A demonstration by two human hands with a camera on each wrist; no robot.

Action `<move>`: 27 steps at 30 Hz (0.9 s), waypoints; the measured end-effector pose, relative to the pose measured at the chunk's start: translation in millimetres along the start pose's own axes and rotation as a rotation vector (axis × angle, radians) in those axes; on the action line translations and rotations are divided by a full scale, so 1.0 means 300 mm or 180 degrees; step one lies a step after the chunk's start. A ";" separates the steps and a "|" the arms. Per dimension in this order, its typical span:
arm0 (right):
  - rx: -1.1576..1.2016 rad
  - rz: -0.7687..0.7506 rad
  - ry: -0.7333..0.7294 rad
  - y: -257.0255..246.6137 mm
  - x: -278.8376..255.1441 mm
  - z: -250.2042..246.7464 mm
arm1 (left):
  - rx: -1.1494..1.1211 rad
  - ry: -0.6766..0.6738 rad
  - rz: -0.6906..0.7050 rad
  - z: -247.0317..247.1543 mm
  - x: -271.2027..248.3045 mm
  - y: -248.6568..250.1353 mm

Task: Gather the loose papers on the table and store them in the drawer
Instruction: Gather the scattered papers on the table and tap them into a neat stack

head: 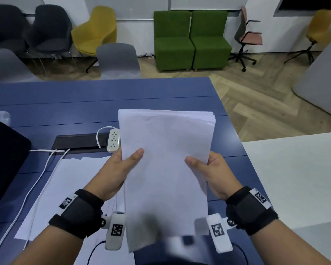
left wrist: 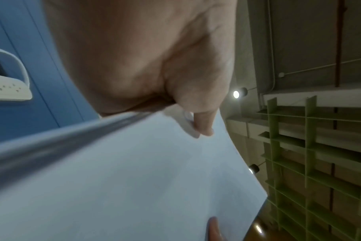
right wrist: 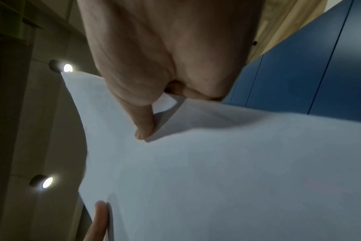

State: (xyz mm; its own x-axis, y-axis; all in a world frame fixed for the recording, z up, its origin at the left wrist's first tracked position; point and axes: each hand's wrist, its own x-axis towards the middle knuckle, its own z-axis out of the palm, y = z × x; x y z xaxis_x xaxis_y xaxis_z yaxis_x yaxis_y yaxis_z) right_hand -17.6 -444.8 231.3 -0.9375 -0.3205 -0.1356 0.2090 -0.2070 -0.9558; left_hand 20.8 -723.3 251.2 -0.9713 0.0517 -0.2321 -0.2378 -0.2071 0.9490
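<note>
A thick stack of white papers (head: 166, 165) is held tilted above the blue table (head: 84, 104), off its surface. My left hand (head: 122, 165) grips the stack's left edge, thumb on top. My right hand (head: 208, 169) grips the right edge the same way. In the left wrist view the left thumb presses on the stack (left wrist: 134, 179); in the right wrist view the right thumb presses on the stack (right wrist: 216, 179). More loose white sheets (head: 69, 188) lie on the table under my left forearm. No drawer shows in any view.
A white power strip (head: 113, 140) and a black cable slot (head: 80, 141) lie behind the left hand. White cables (head: 36, 188) cross the loose sheets. A black object (head: 4, 159) sits at far left. A white table (head: 298, 178) stands to the right. Chairs line the back.
</note>
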 end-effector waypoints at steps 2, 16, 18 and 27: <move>-0.0226 -0.0103 0.0194 0.025 -0.005 0.005 | 0.0009 0.0191 0.0148 0.018 -0.008 -0.042; -0.1453 -0.0194 0.0501 0.280 0.036 -0.008 | 0.0089 0.1602 0.0654 0.065 0.043 -0.245; -0.1463 -0.0130 0.0483 0.275 0.040 -0.014 | 0.0046 0.1782 0.0647 0.084 0.064 -0.211; -0.1384 0.0118 0.0280 0.276 0.032 -0.018 | 0.0299 0.1981 0.0670 0.057 0.101 -0.175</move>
State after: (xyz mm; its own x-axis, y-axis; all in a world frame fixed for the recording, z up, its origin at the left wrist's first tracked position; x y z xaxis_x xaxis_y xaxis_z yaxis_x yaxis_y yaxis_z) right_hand -10.9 -460.1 149.5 -0.9556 -0.2364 -0.1757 0.1243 0.2171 -0.9682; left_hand 4.1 -694.0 197.9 -0.8231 -0.5603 -0.0931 -0.0693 -0.0637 0.9956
